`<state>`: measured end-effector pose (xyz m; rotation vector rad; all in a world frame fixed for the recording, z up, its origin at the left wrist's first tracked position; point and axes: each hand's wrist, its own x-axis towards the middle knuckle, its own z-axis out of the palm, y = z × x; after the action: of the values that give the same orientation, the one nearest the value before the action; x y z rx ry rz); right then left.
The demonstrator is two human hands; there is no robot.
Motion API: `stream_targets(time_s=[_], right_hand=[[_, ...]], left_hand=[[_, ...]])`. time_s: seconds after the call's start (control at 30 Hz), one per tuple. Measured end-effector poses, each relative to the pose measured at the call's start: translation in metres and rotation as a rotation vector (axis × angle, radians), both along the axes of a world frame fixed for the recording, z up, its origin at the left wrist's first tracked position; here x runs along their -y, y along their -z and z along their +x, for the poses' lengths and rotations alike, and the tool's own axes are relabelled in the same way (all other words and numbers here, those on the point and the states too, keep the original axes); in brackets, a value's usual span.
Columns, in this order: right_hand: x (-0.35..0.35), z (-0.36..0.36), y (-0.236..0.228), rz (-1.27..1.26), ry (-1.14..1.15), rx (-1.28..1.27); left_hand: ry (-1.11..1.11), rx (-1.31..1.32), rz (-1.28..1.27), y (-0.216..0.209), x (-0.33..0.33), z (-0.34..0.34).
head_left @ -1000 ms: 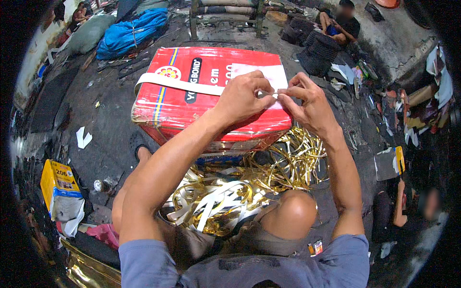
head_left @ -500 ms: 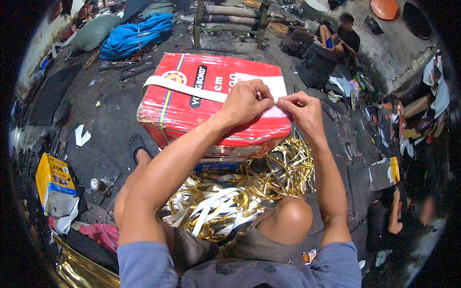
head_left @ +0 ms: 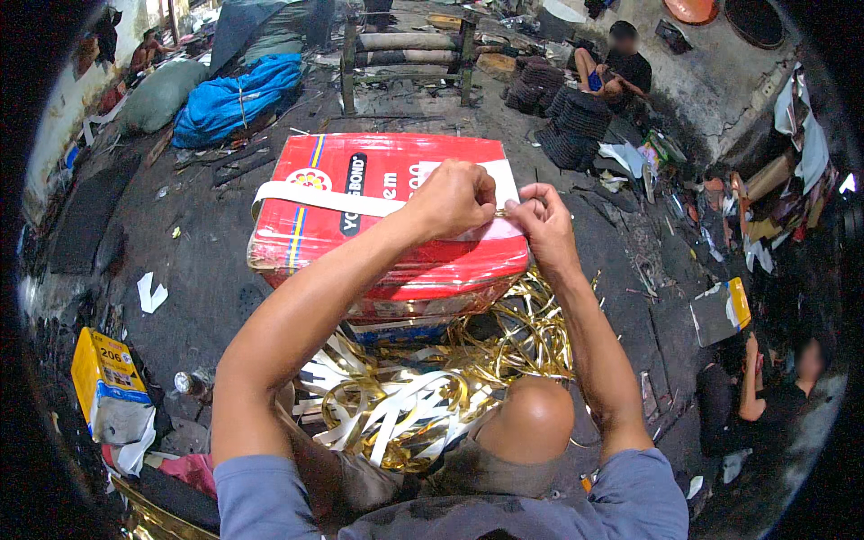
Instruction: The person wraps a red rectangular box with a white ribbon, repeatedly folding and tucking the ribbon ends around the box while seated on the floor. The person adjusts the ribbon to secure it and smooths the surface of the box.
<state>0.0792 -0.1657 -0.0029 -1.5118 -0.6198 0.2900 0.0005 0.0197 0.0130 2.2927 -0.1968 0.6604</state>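
A red cardboard box (head_left: 423, 279) wrapped in clear film stands in front of me, with a white strip (head_left: 333, 197) lying across its top. The strip runs under my left wrist toward my fingers. My left hand (head_left: 456, 200) is closed above the box's right part, over a pale pink patch. Close to it, my right hand (head_left: 545, 225) pinches with thumb and forefinger at the box's right edge. A small gold-coloured bit of strip shows between the fingertips of both hands. Below the box, a tangled heap of gold and white strips (head_left: 405, 405) lies beside my bent knee.
A yellow and blue carton (head_left: 110, 378) and a bottle (head_left: 192, 383) stand at left. A blue tarp bundle (head_left: 238, 99) and a wooden rack (head_left: 407, 61) lie farther off. People sit at far right and lower right; scraps (head_left: 769, 207) line the right wall.
The view has shifted, so the box appears lower and slightly left. Both hands stay close together at the box's right edge, still pinching, with the right fingers slightly more curled.
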Motion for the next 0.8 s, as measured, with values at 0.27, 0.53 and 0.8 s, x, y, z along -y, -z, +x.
stream_targets(time_s=[0.27,0.53,0.8], right_hand=[[0.010,0.023,0.022,-0.156,0.003,0.389],[0.013,0.019,0.051,0.332,-0.208,-0.629],[0.014,0.017,-0.002,0.026,-0.100,-0.498]], left_hand=[[0.002,0.131,-0.253,0.012,0.025,-0.002],[0.039,0.162,-0.273,0.012,0.032,0.002],[0.039,0.139,-0.277,0.009,0.032,0.006]])
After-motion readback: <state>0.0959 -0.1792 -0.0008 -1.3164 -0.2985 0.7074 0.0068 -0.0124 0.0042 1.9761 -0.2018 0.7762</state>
